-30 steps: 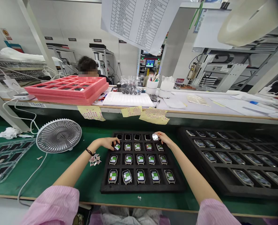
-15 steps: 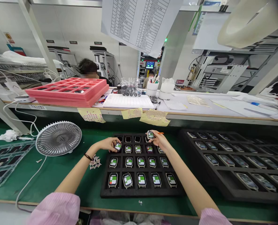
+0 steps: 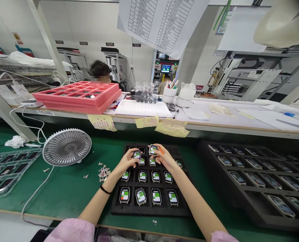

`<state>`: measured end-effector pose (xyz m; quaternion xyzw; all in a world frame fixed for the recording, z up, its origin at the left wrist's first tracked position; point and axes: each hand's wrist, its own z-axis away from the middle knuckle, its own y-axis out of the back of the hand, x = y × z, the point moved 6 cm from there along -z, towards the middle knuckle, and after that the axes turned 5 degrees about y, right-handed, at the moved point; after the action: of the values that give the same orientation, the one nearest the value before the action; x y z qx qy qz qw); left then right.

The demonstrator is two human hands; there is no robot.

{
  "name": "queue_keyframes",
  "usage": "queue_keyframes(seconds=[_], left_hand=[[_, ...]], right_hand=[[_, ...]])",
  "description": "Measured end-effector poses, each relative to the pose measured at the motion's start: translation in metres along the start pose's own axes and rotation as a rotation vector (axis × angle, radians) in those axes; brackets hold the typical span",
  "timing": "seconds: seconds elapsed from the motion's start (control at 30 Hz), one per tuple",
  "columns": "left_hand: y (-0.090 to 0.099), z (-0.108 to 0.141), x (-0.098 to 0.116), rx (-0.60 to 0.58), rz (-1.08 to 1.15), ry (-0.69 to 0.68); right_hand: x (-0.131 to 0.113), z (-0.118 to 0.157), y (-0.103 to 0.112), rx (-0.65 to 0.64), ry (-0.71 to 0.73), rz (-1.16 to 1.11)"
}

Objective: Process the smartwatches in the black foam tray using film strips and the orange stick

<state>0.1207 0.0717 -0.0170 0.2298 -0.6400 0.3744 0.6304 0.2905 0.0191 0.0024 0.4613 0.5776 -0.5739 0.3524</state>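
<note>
My left hand [image 3: 127, 161] holds a watch [image 3: 137, 155] with a lit green and white screen over the back rows of a black foam tray [image 3: 151, 210]. Close to its right, my right hand [image 3: 163, 156] grips another watch [image 3: 153, 150] between thumb and fingers, and an orange stick-like item [image 3: 160, 151] shows at those fingers. Rows of watches with lit screens, among them one in the front row [image 3: 156, 196], lie in the tray's compartments below both hands. My right forearm covers part of the tray's right side.
A round fan [image 3: 67, 147] and paper scraps [image 3: 104, 172] are left of the tray. A second black tray of watches [image 3: 242, 198] stands at right, a clear tray [image 3: 11, 168] far left. Pink foam trays [image 3: 76, 101] rest on the shelf; a person [image 3: 101, 72] is behind.
My left hand has moved right and now holds a watch with a purplish rim. My right hand has shifted left with its watch, so the two hands are closer. The view has turned slightly.
</note>
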Motion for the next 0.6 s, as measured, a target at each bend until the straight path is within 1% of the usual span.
queue_keyframes(seconds=[0.07,0.13,0.33,0.47,0.6], left_hand=[[0.001,0.001,-0.006,0.028,-0.023,0.017],[0.001,0.002,-0.008,0.044,-0.053,0.006],[-0.005,0.010,-0.001,0.051,-0.101,-0.097],[-0.007,0.012,0.000,0.068,-0.131,-0.099],[-0.007,0.012,-0.002,0.066,-0.103,-0.088]], right_hand=[[0.001,0.002,-0.001,-0.014,-0.004,0.015],[0.003,0.004,-0.003,-0.026,-0.006,0.030],[0.003,0.010,-0.009,-0.042,-0.014,0.113],[0.004,0.014,-0.008,-0.023,-0.018,0.138],[0.004,0.017,-0.010,-0.030,0.000,0.124]])
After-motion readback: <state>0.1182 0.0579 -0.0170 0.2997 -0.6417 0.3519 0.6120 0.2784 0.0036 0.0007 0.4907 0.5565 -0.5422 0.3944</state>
